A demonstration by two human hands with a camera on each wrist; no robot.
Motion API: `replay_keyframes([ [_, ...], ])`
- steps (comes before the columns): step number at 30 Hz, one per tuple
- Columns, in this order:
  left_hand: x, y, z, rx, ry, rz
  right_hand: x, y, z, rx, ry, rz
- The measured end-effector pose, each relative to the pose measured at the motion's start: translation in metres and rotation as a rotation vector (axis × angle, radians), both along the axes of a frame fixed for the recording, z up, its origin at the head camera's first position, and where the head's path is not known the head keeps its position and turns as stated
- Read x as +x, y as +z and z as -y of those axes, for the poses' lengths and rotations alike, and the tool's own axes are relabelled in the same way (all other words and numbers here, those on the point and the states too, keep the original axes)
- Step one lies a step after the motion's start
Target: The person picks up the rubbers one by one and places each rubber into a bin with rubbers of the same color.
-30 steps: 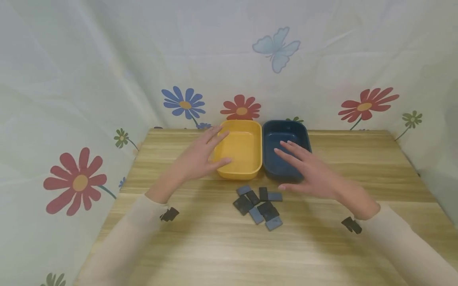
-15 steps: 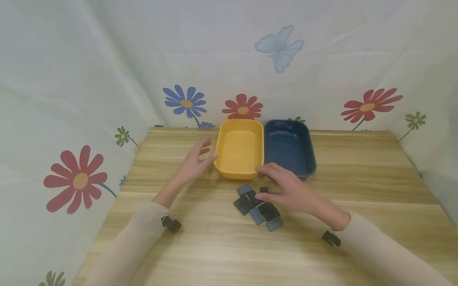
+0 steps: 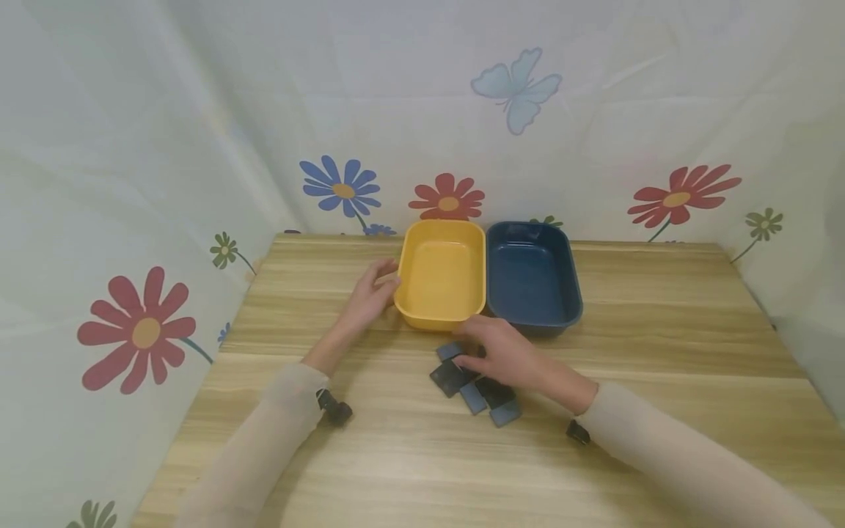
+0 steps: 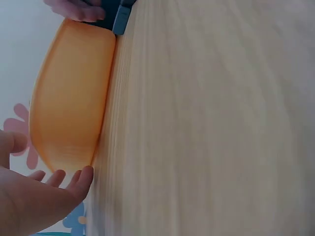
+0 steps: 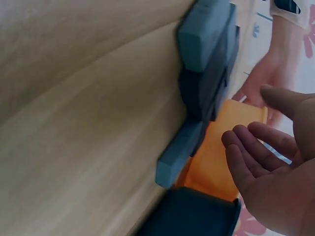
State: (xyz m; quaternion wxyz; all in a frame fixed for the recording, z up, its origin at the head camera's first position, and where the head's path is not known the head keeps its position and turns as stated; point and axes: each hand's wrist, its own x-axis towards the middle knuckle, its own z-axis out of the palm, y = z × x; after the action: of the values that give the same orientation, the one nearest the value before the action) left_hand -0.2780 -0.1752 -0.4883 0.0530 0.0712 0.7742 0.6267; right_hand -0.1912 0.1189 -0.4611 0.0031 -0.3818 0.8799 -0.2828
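Note:
My left hand [image 3: 371, 297] is at the left side of a yellow plastic bin [image 3: 442, 275], its fingertips right at the wall and the thumb near the rim. The left wrist view shows those fingers [image 4: 56, 182] loosely bent by the bin's end. Over a small pile of flat rectangular blocks [image 3: 451, 379], black and blue-grey, hovers my right hand [image 3: 508, 357], which hides part of the pile. In the right wrist view nothing lies between its thumb and the relaxed fingers [image 5: 238, 164]; the blocks [image 5: 194, 49] lie beyond them.
A dark blue bin [image 3: 533, 282] stands against the yellow one's right side, both near the back of the wooden table [image 3: 422, 469]. Behind and beside the table hangs a white cloth [image 3: 409, 88] printed with flowers and a butterfly.
My right hand has come left and down from over the blue bin to the blocks. The left hand has drawn back from over the yellow bin to its left side.

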Motion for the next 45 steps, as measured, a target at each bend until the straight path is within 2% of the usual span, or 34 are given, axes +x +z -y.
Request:
replay_keyframes([
  [7,-0.003,-0.007,-0.007,0.084,0.021,0.019,0.000,-0.008,0.010,0.101,-0.020,-0.036],
  [13,0.001,-0.007,-0.011,0.127,0.024,0.045,0.000,-0.017,0.011,0.101,-0.024,-0.068],
  [17,0.001,-0.007,-0.011,0.147,0.020,0.042,-0.001,-0.020,0.012,0.076,0.009,-0.069],
  [23,0.000,-0.007,-0.009,0.138,0.018,0.034,-0.003,-0.020,0.016,0.060,0.065,-0.044],
  [32,0.000,-0.007,-0.009,0.119,0.003,0.036,-0.002,-0.021,0.024,0.102,0.062,-0.056],
  [39,-0.001,-0.007,-0.008,0.103,0.016,0.037,-0.004,-0.023,0.025,0.090,0.066,-0.046],
  [45,-0.001,-0.006,-0.007,0.094,0.010,0.034,-0.004,-0.021,0.025,0.084,0.083,-0.085],
])
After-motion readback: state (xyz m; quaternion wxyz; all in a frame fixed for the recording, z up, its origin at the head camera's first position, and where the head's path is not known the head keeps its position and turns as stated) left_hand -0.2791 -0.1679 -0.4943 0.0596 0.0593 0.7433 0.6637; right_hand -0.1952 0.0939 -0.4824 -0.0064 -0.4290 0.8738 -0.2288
